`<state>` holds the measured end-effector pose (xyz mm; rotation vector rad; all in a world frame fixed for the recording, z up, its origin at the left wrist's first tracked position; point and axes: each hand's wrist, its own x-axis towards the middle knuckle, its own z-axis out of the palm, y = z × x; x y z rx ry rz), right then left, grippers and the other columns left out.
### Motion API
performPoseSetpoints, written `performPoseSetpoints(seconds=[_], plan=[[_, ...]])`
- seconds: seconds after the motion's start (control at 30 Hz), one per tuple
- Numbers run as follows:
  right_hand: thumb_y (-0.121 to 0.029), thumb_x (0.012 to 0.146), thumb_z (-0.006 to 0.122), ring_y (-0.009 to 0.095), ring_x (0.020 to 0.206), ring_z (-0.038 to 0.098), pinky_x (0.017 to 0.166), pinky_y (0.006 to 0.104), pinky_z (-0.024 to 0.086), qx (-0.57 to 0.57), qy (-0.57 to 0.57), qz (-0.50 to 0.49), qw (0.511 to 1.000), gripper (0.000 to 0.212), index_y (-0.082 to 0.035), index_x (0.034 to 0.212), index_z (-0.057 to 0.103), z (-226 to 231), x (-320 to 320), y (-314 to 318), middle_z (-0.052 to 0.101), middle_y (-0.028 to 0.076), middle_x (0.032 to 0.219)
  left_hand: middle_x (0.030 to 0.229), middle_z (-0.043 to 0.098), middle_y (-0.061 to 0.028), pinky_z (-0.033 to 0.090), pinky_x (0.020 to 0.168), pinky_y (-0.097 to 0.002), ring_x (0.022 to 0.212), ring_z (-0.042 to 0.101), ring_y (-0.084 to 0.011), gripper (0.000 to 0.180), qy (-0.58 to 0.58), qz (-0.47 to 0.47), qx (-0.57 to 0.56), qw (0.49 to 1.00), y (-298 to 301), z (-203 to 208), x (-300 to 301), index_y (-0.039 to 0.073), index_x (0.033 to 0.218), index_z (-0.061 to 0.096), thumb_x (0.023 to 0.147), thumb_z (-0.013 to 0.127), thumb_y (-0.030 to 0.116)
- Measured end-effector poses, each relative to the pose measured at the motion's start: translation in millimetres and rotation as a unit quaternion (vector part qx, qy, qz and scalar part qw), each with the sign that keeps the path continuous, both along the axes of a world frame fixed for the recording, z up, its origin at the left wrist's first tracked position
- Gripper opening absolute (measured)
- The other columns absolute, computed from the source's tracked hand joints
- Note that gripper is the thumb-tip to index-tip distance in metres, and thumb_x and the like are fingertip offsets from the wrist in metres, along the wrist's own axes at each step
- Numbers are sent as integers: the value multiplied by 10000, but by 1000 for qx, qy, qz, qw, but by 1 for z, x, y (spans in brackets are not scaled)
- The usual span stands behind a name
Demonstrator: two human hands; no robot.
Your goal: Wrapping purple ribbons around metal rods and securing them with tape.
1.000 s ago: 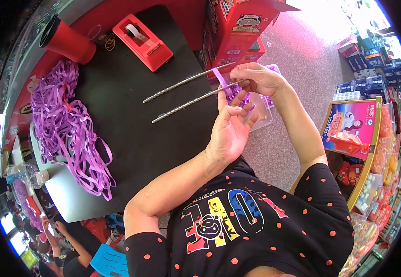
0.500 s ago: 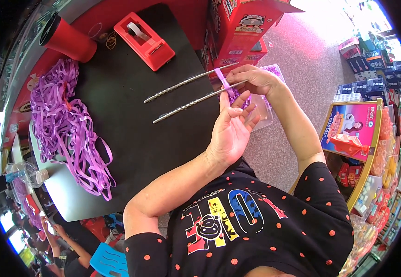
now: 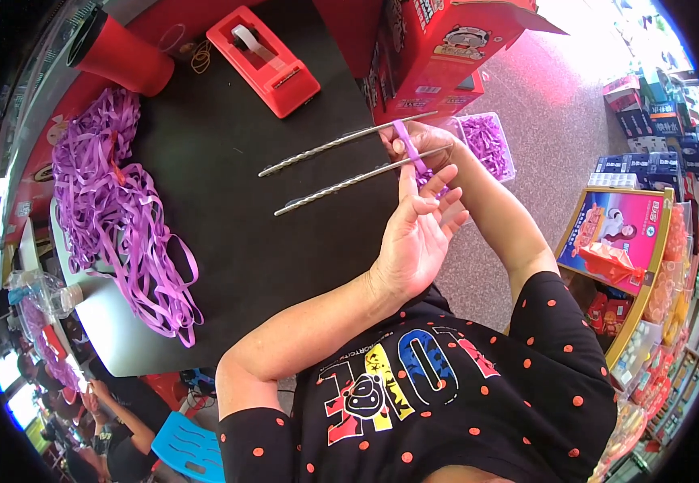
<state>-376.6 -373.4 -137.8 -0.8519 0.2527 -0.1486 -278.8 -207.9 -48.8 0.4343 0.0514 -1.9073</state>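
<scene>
Two long metal rods with twisted ends (image 3: 325,190) lie parallel, reaching from the table toward my hands. A purple ribbon (image 3: 411,146) loops around both near their right ends, and purple ribbon hangs below the nearer rod. My left hand (image 3: 414,237) has its palm up and its fingers apart; the index fingertip touches the ribbon at the nearer rod. Beyond it, my right hand (image 3: 426,141) is bent around the rod ends, its thumb pressing the ribbon by the farther rod. Some right-hand fingers are hidden behind the ribbon and rods.
A big tangle of purple ribbon (image 3: 116,201) lies on the black table's (image 3: 229,266) left side. Behind stand a red tape dispenser (image 3: 285,80) and red cup (image 3: 124,60). Right are a red carton (image 3: 422,60) and clear box of purple pieces (image 3: 486,145). A blue stool (image 3: 184,447) stands lower left.
My right hand has shifted to the left around the far rod, its thumb now at the ribbon. More of the clear box shows. My left hand keeps its spread pose.
</scene>
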Motion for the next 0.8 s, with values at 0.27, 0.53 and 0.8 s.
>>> performPoseSetpoints(seconds=[0.27,0.53,0.8], plan=[[-259,868,633,85,762,545,666,233,447,-204,312,-125,920,291,3,995,630,61,-35,19,616,10,836,1318,456,-65,358,994,-420,1140,447,-219,756,-8,4,28,1000,1,1,-4,257,1426,226,767,584,162],[-200,878,589,245,831,631,728,364,485,-662,281,-190,668,192,-50,983,649,146,-11,46,607,111,897,1319,432,-54,338,994,-413,1155,423,-220,787,-21,-3,-5,1000,-1,1,-3,282,1432,198,764,598,174],[-182,845,588,247,915,569,789,364,459,-690,265,125,662,185,-42,949,651,147,11,4,544,99,896,1305,435,-45,342,981,-412,1143,422,-214,803,-36,-2,-7,999,0,0,-4,285,1449,193,764,602,193]])
